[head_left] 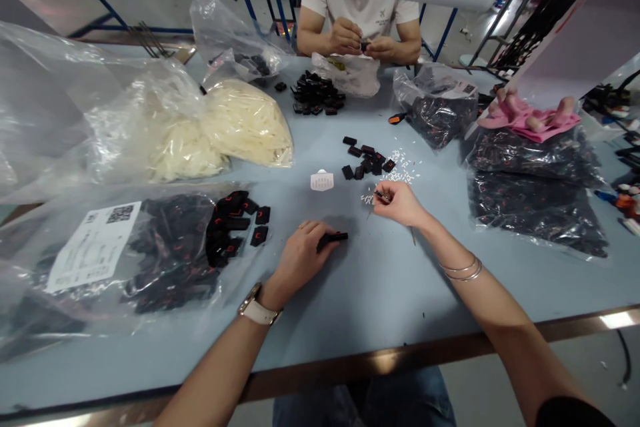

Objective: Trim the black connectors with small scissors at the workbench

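My left hand (303, 252) is closed on a small black plastic part (336, 237), held low over the table with one end sticking out past the fingertips. Farther right, my right hand (401, 204) pinches what looks like slim tweezers (383, 197); fine metal ends show beside the hand. The right fingertips are at the near edge of a scatter of tiny white pieces (403, 173). Just beyond lies a loose group of black plastic parts (367, 163). A small white label card (322, 181) is on the table between and beyond the hands.
At left, a clear bag (170, 253) spills black parts; behind it sits a bag of cream-coloured pieces (247, 123). Bags of black parts (535, 207) lie at right under a pink item (537, 120). Opposite, a person (360, 27) handles a small dark piece near a black pile (316, 92).
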Tool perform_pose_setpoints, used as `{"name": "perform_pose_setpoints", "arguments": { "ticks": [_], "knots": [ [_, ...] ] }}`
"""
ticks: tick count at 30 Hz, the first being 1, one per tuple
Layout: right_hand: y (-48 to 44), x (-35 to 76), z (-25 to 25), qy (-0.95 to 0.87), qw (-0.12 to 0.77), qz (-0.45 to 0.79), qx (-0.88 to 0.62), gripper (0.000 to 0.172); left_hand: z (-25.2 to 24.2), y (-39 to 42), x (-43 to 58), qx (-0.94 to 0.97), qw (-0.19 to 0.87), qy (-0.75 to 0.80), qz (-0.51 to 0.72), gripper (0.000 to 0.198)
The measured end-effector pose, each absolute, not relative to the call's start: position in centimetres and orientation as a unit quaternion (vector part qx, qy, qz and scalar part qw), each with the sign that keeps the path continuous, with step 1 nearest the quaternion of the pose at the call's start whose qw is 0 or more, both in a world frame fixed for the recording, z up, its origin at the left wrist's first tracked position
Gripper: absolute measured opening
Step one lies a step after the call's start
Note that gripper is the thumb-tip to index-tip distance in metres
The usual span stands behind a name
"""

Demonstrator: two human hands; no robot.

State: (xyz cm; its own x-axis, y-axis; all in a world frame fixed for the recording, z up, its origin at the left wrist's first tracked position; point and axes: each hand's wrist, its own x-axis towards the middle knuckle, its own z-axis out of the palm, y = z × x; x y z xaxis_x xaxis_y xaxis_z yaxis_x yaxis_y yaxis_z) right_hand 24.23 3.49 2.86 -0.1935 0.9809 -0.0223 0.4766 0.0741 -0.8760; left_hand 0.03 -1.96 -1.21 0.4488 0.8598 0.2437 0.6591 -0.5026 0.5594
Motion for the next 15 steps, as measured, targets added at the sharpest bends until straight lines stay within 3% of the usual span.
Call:
{"name": "perform_pose_setpoints", "arguments": {
  "ticks": [7, 15],
  "knots": [
    [1.9, 21.1, 3.8, -0.577, 0.307, 0.59, -0.475, 0.013, -1.5, -1.7, -0.1, 0.827, 0.198, 0.456, 0.264, 0.011],
    [1.0, 19.6, 2.7, -0.49, 0.312, 0.647, -0.494, 0.016, -0.4, -1.9, -0.2, 0.811, 0.212, 0.45, 0.308, 0.019]
  ]
}}
